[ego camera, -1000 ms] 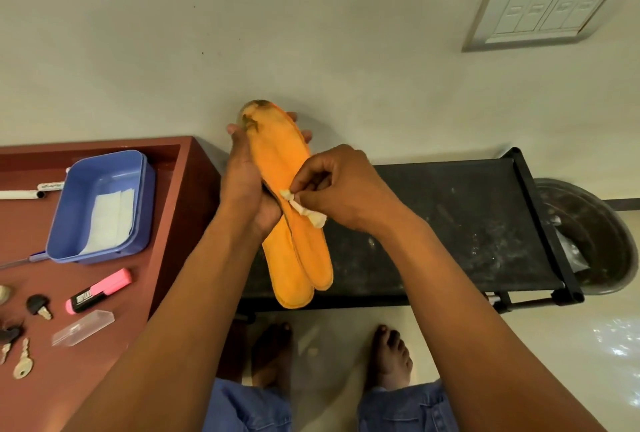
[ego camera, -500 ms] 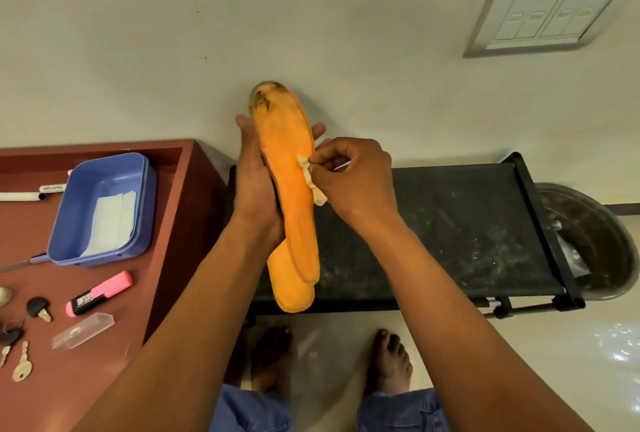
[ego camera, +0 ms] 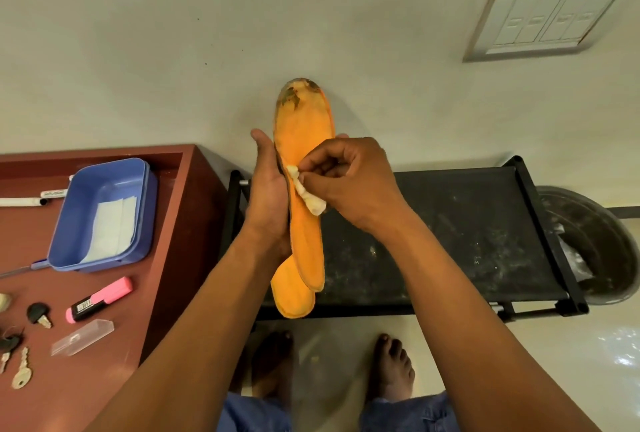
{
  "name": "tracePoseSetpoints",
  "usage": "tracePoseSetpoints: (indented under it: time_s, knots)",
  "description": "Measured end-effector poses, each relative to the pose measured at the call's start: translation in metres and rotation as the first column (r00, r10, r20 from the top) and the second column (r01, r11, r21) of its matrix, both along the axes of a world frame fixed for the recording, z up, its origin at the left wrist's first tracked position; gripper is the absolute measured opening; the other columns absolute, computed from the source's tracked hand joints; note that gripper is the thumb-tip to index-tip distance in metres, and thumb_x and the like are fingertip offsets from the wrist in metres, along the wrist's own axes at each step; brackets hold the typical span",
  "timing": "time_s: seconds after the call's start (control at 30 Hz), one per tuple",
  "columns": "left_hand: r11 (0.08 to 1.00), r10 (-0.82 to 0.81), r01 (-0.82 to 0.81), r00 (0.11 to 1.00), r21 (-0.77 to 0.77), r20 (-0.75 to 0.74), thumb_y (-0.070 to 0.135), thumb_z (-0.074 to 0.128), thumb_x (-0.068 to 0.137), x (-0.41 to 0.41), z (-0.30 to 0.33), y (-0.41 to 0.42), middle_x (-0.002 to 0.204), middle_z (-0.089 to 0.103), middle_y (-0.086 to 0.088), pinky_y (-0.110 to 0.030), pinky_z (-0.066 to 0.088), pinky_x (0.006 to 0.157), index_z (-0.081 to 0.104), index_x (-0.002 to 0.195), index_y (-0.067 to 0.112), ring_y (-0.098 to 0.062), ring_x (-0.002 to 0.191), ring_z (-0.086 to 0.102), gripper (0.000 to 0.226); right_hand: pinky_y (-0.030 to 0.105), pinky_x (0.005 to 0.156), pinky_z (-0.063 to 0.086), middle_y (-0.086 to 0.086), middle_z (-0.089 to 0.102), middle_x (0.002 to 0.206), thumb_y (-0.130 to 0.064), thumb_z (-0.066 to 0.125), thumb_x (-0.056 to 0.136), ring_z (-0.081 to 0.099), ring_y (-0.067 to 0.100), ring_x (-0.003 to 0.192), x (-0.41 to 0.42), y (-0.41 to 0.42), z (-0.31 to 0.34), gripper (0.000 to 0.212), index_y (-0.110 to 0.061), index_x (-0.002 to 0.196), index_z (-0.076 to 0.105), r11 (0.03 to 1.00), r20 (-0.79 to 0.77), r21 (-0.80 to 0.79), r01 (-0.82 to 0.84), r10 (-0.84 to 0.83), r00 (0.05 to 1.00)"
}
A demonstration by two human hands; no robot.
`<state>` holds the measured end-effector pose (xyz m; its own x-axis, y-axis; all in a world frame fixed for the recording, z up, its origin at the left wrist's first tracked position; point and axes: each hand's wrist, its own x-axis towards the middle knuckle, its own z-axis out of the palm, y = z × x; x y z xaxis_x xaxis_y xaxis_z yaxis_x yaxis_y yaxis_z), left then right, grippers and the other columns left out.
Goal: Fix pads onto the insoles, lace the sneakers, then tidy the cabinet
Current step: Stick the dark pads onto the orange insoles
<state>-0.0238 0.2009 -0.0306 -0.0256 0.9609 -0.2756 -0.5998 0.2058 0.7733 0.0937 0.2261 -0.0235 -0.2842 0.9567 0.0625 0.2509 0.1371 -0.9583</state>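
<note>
Gripped upright in the left hand [ego camera: 268,196], two orange insoles [ego camera: 304,189]; right hand [ego camera: 349,179] pinches a whitish pad [ego camera: 310,194], seemingly against them. Blue tub [ego camera: 145,210] holds white sheets [ego camera: 110,227].

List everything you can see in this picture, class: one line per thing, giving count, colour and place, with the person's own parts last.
insoles: two, orange, held upright over the rack
pad: one, whitish, against the front insole
tray: one, blue, on the cabinet, white sheets inside
cabinet: one, reddish-brown, left
highlighter: one, pink, on the cabinet
clear case: one, transparent, near the highlighter
keys: several, cabinet's left edge
white marker: one, behind the tray
rack: one, black, centre right
basin: one, dark, far right
switch plate: one, white, on the wall
left hand: grips the insoles
right hand: pinches the pad
feet: two, bare, on the floor
</note>
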Motion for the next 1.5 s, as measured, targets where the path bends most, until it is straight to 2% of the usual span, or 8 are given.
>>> tracePoseSetpoints:
  time_s: [0.2,0.37,0.5,0.9,1.13,1.3,1.4,1.5]
  knots:
    - [0.979,-0.203,0.199,0.971,-0.041,-0.128,0.066,0.011,0.103,0.014,0.0,-0.004,0.138,0.067,-0.008,-0.049,0.061,0.09,0.056,0.142,0.023,-0.028,0.126,0.065,0.073,0.032,0.075,0.063,-0.009,0.076,0.082,-0.017,0.082,0.085,0.074,0.007,0.078,0.01,0.005,0.003,0.01,-0.026,0.088,0.078,0.959,-0.09,0.083,0.27,-0.263,0.961]
    - [0.993,-0.106,0.098,0.987,-0.072,-0.119,0.065,0.015,0.104,0.006,0.002,-0.003,0.119,0.076,-0.012,-0.04,0.063,0.087,0.066,0.123,0.012,-0.026,0.114,0.072,0.076,0.034,0.062,0.064,0.0,0.074,0.075,-0.006,0.08,0.083,0.073,0.013,0.067,0.009,0.003,0.006,0.008,-0.013,0.087,0.079,1.0,-0.006,0.001,0.012,-0.012,1.0]
    - [0.998,-0.016,0.009,0.995,-0.068,-0.101,0.067,0.015,0.104,-0.004,0.001,-0.001,0.12,0.075,-0.015,-0.037,0.06,0.094,0.061,0.133,0.003,-0.026,0.112,0.073,0.083,0.036,0.093,0.056,-0.008,0.074,0.073,-0.008,0.083,0.079,0.069,0.007,0.067,0.002,-0.001,0.002,0.008,-0.013,0.084,0.08,0.989,0.129,0.036,-0.142,0.136,0.982]
    - [0.976,-0.214,0.216,0.948,-0.021,-0.236,0.057,0.017,0.107,0.029,0.004,-0.01,0.124,0.074,-0.006,-0.033,0.063,0.083,0.057,0.14,0.022,-0.019,0.111,0.073,0.063,0.034,0.074,0.061,-0.016,0.07,0.077,-0.017,0.074,0.089,0.067,0.004,0.073,0.013,0.008,-0.009,0.01,-0.027,0.086,0.075,0.794,0.061,0.256,0.551,-0.582,0.811]
    - [0.999,0.0,0.005,0.99,0.036,-0.14,0.067,0.011,0.104,-0.004,-0.002,0.002,0.128,0.07,-0.016,-0.038,0.06,0.092,0.055,0.142,0.004,-0.029,0.119,0.069,0.086,0.031,0.072,0.06,-0.01,0.074,0.081,-0.014,0.08,0.082,0.068,0.004,0.071,-0.004,0.0,-0.012,0.009,-0.02,0.088,0.08,0.987,0.122,0.133,0.091,-0.107,0.987]
    - [0.986,0.123,-0.129,0.991,0.104,0.056,0.066,0.01,0.105,-0.03,-0.003,0.005,0.153,0.049,-0.022,-0.045,0.059,0.094,0.047,0.15,0.008,-0.037,0.128,0.062,0.081,0.026,0.074,0.058,-0.004,0.075,0.083,-0.009,0.084,0.081,0.069,0.005,0.073,-0.009,-0.005,-0.009,0.009,-0.014,0.088,0.081,0.965,0.076,-0.049,-0.257,0.26,0.963]
    - [0.991,0.105,-0.111,0.992,0.077,0.069,0.069,0.011,0.103,-0.02,-0.002,0.003,0.13,0.069,-0.016,-0.048,0.059,0.096,0.073,0.126,0.013,-0.033,0.117,0.069,0.087,0.029,0.073,0.06,-0.009,0.074,0.079,-0.012,0.082,0.081,0.068,0.003,0.07,-0.011,-0.006,-0.011,0.008,-0.017,0.087,0.08,0.995,0.109,0.02,-0.097,0.094,0.99]
    - [0.996,0.059,-0.058,0.998,0.06,-0.005,0.071,0.011,0.102,-0.006,-0.005,0.004,0.133,0.067,-0.016,-0.048,0.054,0.104,0.063,0.136,0.007,-0.033,0.124,0.065,0.089,0.037,0.076,0.061,-0.011,0.071,0.079,-0.021,0.078,0.084,0.067,0.006,0.072,-0.014,-0.006,-0.017,0.003,-0.022,0.087,0.077,0.953,0.161,0.232,0.196,-0.236,0.958]
